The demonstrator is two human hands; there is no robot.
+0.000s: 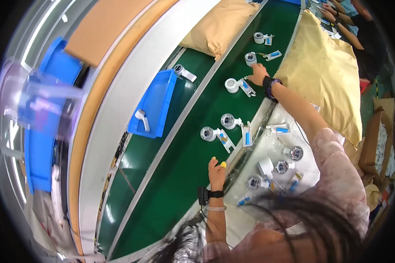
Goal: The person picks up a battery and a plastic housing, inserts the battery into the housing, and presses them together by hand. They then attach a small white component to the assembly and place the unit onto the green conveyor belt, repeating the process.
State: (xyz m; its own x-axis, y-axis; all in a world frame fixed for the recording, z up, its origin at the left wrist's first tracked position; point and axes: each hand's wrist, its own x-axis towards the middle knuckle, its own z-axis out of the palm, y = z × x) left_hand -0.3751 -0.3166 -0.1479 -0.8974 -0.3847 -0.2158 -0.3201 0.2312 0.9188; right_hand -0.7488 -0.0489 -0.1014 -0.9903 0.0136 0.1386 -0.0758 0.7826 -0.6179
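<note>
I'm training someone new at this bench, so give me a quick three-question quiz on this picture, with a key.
1. What colour are the covers on two fingertips of the left hand?
2. True or false: the blue bin nearest that hand has a white piece in it.
3. Pick one. The right hand is nearest to: A, the cardboard box; B, a white gadget on the green belt; C, a light strip.

Key: 1, yellow; 2, true; 3, B.
</note>
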